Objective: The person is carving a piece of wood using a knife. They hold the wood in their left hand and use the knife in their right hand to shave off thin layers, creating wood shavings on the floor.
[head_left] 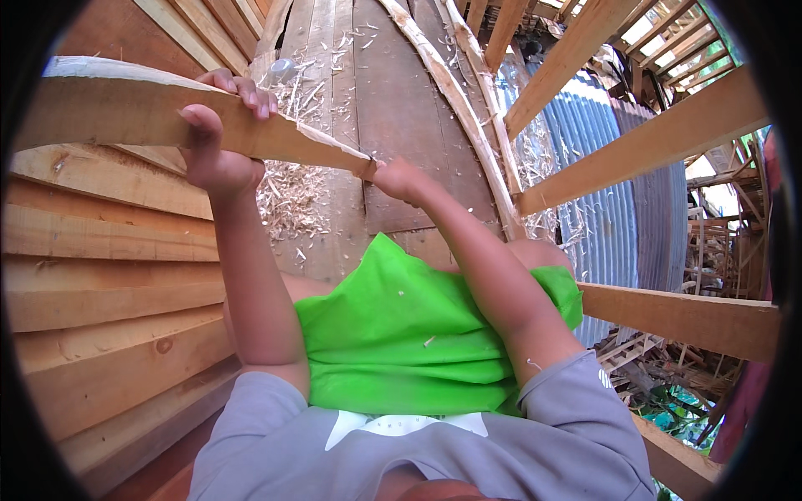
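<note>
A long wooden plank (100,113) slants from the far left toward the middle, with a pale, rough upper edge. My left hand (224,146) wraps around it, fingers over the far side and thumb raised on the near side. At the plank's narrow right end, my right hand (399,180) is closed and touches the wood. A small dark thing shows at its fingertips, too small to name. Below my arms, bright green cloth (409,334) covers my lap.
Stacked wooden boards (117,238) line the left side. Wood shavings (292,200) litter the plank floor (393,108). To the right stand wooden beams (643,138), with corrugated metal sheets (597,200) beyond. Long, bent wood strips (455,96) lie ahead. A clear container (284,68) sits among the shavings.
</note>
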Motion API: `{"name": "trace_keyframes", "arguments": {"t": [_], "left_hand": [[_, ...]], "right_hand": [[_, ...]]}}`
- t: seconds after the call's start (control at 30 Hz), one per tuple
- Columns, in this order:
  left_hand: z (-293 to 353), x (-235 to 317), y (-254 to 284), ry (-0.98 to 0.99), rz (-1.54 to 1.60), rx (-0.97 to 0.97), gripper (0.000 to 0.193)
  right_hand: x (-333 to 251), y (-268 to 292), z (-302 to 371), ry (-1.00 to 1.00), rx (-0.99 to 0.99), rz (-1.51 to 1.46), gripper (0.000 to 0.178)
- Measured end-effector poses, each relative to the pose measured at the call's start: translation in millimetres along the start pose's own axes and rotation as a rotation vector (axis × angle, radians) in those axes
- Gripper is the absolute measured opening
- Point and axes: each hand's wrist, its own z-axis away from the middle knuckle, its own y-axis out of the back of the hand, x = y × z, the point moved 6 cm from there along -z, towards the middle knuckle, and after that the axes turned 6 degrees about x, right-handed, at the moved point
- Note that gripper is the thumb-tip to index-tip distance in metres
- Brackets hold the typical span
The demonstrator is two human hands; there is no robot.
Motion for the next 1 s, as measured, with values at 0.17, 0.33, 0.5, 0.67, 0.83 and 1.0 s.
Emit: {"name": "trace_keyframes", "arguments": {"t": [0.17, 0.33, 0.5, 0.67, 0.83, 1.0], "left_hand": [[3, 1, -7, -0.041, -0.019, 0.016, 0.059], [3, 3, 7, -0.015, -0.022, 0.023, 0.06], [-3, 1, 7, -0.012, 0.01, -0.005, 0.059], [-3, 0, 5, -0.055, 0.0, 0.051, 0.057], [-2, 2, 16, -0.032, -0.017, 0.098, 0.058], [-5, 0, 15, 0.007, 0.035, 0.019, 0.058]], "right_hand": [[-5, 0, -13, -0.026, -0.06, 0.016, 0.049], [17, 0, 12, -0.004, -0.031, 0.008, 0.05], [13, -2, 4, -0.028, -0.007, -0.028, 0.05], [-13, 2, -12, 0.068, -0.046, 0.077, 0.047], [18, -3, 8, -0.128, -0.106, -0.051, 0.042], [10, 3, 9, -0.113, -0.088, -0.045, 0.039]]}}
